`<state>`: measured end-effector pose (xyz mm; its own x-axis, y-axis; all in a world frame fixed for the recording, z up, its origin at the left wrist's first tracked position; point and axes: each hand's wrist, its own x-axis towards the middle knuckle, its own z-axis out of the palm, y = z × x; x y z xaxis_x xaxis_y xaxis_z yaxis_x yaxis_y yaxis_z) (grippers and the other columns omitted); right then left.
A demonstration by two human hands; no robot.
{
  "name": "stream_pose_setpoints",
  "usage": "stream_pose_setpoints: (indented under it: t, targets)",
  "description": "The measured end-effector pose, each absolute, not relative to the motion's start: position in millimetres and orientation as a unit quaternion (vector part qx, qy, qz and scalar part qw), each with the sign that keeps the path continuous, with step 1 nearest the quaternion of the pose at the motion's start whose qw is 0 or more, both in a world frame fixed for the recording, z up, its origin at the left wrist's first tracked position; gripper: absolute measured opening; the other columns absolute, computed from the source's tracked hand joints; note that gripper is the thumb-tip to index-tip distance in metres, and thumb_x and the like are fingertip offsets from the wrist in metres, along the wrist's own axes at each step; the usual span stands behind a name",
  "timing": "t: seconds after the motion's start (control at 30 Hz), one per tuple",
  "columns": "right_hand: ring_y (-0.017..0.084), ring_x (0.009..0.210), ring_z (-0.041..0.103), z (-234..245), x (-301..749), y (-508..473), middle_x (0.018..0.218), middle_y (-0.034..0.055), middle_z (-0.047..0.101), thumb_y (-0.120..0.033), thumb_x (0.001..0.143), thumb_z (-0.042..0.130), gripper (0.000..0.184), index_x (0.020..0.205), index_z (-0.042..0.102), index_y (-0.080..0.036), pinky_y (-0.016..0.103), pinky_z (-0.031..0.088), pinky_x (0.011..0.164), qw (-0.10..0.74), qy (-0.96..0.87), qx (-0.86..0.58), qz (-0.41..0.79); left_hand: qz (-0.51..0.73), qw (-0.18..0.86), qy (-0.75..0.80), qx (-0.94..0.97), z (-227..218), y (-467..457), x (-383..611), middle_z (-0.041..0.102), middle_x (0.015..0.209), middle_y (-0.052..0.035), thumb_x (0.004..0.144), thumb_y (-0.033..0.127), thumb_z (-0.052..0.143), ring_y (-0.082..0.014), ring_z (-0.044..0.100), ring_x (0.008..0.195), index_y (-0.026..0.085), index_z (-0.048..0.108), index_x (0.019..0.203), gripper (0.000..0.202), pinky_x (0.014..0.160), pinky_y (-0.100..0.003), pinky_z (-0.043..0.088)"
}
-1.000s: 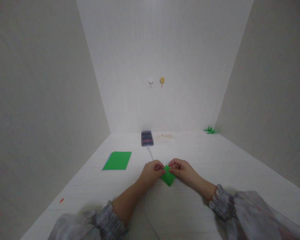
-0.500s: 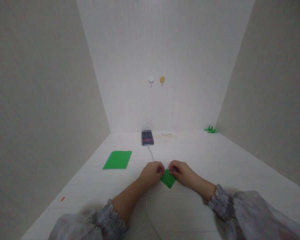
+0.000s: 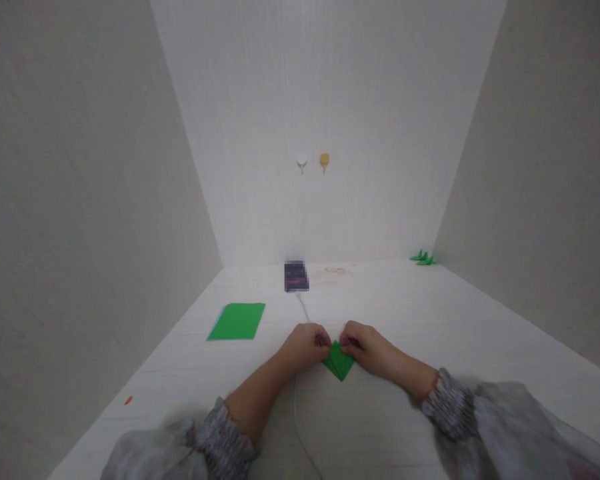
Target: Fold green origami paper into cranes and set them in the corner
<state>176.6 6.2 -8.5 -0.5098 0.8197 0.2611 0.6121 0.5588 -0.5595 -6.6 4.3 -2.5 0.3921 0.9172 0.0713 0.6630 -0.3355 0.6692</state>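
A small diamond of folded green paper (image 3: 339,362) lies on the white table between my hands, one corner pointing toward me and crease lines showing on its face. My left hand (image 3: 307,343) pinches its left upper edge, fingers curled. At the right upper edge, my right hand (image 3: 363,343) does the same with thumb and fingertips. The paper's side corners are partly covered by my fingers.
A stack of green paper sheets (image 3: 237,321) lies to the left. Behind my hands is a blurred-out dark device (image 3: 297,276) with a white cable (image 3: 297,417) running toward me. Green folded paper pieces (image 3: 423,258) sit in the far right corner, and a small orange bit (image 3: 129,400) at left.
The whole view has shifted slightly. Both hands keep their pinch on the green paper, and its crease lines look a little different.
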Motion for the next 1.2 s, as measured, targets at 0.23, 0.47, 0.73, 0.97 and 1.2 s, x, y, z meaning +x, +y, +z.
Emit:
stream_pose_setpoints:
  t: [0.23, 0.47, 0.73, 0.97, 1.2]
  targets:
    - [0.013, 0.064, 0.048, -10.4, 185.7, 3.8, 0.070, 0.0010, 0.052, -0.009, 0.072, 0.047, 0.012, 0.073, 0.055, -0.017, 0.023, 0.037, 0.058, 0.247, -0.878, -0.352, 0.208, 0.202, 0.238, 0.464, 0.829, -3.3, -1.3, -6.4, 0.057, 0.063, -0.0007, 0.063, 0.017, 0.048, -0.0112, 0.049, 0.056, 0.014, 0.062, 0.079, 0.021, 0.052, -0.021, 0.036]
    - [0.012, 0.064, 0.046, -12.8, 190.8, 0.7, 0.072, 0.0016, 0.051, -0.009, 0.073, 0.044, 0.013, 0.075, 0.054, -0.017, 0.022, 0.037, 0.058, 0.234, -0.897, -0.321, 0.193, 0.170, 0.219, 0.430, 0.859, 0.3, -4.8, -2.1, 0.056, 0.064, 0.0001, 0.065, 0.015, 0.047, -0.0107, 0.049, 0.057, 0.016, 0.061, 0.079, 0.021, 0.053, -0.020, 0.036]
    - [0.011, 0.062, 0.046, -11.1, 194.0, 3.1, 0.074, 0.0017, 0.051, -0.015, 0.074, 0.049, 0.009, 0.077, 0.057, -0.016, 0.021, 0.037, 0.055, 0.227, -0.906, -0.297, 0.196, 0.165, 0.157, 0.404, 0.886, -2.7, -7.4, -2.4, 0.056, 0.074, -0.0005, 0.066, 0.015, 0.047, -0.0104, 0.050, 0.062, 0.017, 0.058, 0.079, 0.016, 0.056, -0.019, 0.037]
    - [0.011, 0.067, 0.049, -10.1, 194.4, 2.2, 0.075, 0.0022, 0.051, -0.014, 0.078, 0.046, 0.013, 0.079, 0.059, -0.016, 0.021, 0.039, 0.060, 0.221, -0.917, -0.272, 0.190, 0.153, 0.128, 0.371, 0.907, -1.3, -8.9, -2.8, 0.055, 0.076, -0.0004, 0.067, 0.011, 0.047, -0.0104, 0.049, 0.066, 0.016, 0.055, 0.077, 0.014, 0.058, -0.019, 0.037]
    - [0.011, 0.069, 0.050, -13.1, 193.6, 3.6, 0.075, 0.0028, 0.051, -0.011, 0.079, 0.043, 0.017, 0.080, 0.060, -0.015, 0.021, 0.041, 0.063, 0.207, -0.933, -0.244, 0.165, 0.115, 0.098, 0.339, 0.929, 3.0, -11.4, -5.3, 0.055, 0.084, -0.0005, 0.071, 0.012, 0.045, -0.0117, 0.051, 0.075, 0.018, 0.056, 0.081, 0.015, 0.065, -0.020, 0.039]
